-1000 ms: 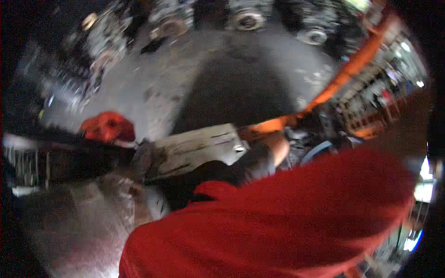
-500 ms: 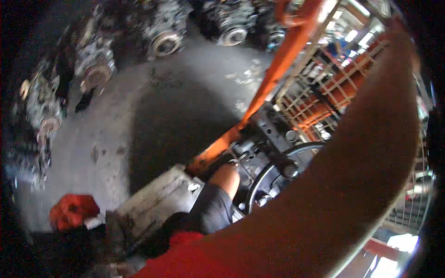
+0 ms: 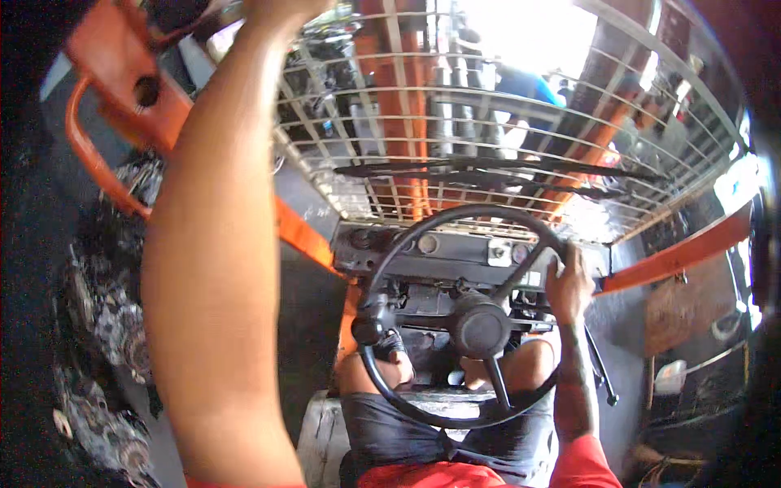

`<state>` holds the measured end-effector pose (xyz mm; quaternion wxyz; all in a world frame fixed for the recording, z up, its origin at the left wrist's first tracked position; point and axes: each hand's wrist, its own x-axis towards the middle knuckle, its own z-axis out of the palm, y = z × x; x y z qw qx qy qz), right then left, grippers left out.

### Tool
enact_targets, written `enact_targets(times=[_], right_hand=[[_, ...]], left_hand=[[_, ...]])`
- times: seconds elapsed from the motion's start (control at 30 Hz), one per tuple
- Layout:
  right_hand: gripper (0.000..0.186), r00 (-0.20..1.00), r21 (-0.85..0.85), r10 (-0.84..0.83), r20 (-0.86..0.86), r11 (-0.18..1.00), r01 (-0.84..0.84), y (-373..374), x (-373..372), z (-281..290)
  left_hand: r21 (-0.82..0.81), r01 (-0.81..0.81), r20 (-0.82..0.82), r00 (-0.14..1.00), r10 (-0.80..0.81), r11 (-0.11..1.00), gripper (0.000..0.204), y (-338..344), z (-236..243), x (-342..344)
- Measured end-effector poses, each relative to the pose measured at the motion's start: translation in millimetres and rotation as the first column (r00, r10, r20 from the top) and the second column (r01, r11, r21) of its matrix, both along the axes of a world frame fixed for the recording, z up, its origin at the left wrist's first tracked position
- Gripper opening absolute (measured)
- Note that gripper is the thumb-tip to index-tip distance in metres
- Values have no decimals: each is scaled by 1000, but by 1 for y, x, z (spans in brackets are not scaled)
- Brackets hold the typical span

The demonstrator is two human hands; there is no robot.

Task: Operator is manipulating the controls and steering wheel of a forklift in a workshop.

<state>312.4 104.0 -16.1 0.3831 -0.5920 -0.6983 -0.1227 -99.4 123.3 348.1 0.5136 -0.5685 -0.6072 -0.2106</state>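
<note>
In front of my lap stands a black steering wheel (image 3: pixel 484 210) with a round knob (image 3: pixel 368 329) on the left of its rim. My right hand (image 3: pixel 569 285) is closed on the right side of the rim. My left arm is raised high across the left of the view. Only the wrist and part of my left hand (image 3: pixel 286 8) show at the top edge, close to the orange frame (image 3: pixel 122 73); its fingers are out of view, so what it touches cannot be seen.
A dashboard (image 3: pixel 455 254) with gauges lies behind the wheel, below a wire mesh guard (image 3: pixel 488 102) and long black wiper (image 3: pixel 488 167). A lever (image 3: pixel 600 366) stands at the right. Greasy mechanical units (image 3: pixel 114 317) sit at the left. Beyond the mesh is a person in blue (image 3: pixel 529 85).
The view has swung from the floor at the left round to the wheel and mesh. My left arm, earlier across the right side, now rises at the left. My right hand has come into view.
</note>
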Motion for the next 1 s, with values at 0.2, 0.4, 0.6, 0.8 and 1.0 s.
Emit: enact_targets(times=[0.2,0.4,0.6,0.8,1.0], right_hand=[[50,971,-26,237,4,971,-237,18,-25,28],[40,797,-89,602,-55,792,-605,52,-84,61],[39,852,-30,519,66,855,-518,56,-101,52],[44,840,-141,532,104,844,-517,56,-97,54],[41,812,-101,578,84,816,-570,56,-89,51]], left_hand=[[-6,-39,-21,999,39,999,31,9,4,-36],[-21,-89,-142,986,85,996,17,2,6,-32],[108,-69,-256,962,94,992,25,0,-2,-53],[133,-65,-113,990,80,989,32,8,-1,-79],[138,36,-131,991,-18,990,33,7,1,-77]])
